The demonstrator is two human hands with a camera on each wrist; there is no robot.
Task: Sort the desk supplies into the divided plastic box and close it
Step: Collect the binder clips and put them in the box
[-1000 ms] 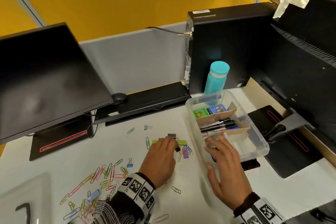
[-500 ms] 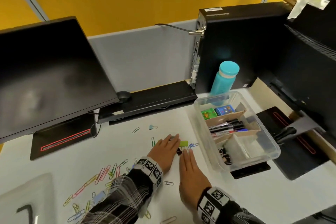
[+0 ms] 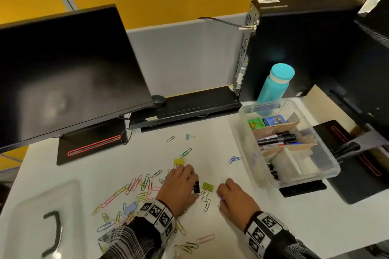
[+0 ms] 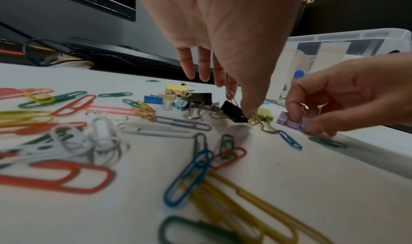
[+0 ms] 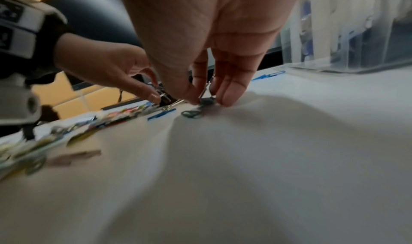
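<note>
- left hand (image 4: pixel 223 36): thumb and fingertips pinch a black binder clip (image 4: pixel 234 111) by body and wire handle, mid-table near the front edge.
- right hand (image 4: pixel 347 96): fingers curled, pinching a purple binder clip (image 4: pixel 289 122) just beside it.
- green binder clip (image 3: pixel 208 186) lies between the hands; paper clips (image 3: pixel 134 187) scattered toward the table's front-left.
- plastic box (image 3: pixel 328 166) open near the right edge; markers (image 3: pixel 277 139) in the middle compartment, black clips already in the near one.
- Clips: light, stiff, slick metal. Probably best pinched across the body or lifted by the wire loops; paper clips lie flat, so scoop them.
</note>
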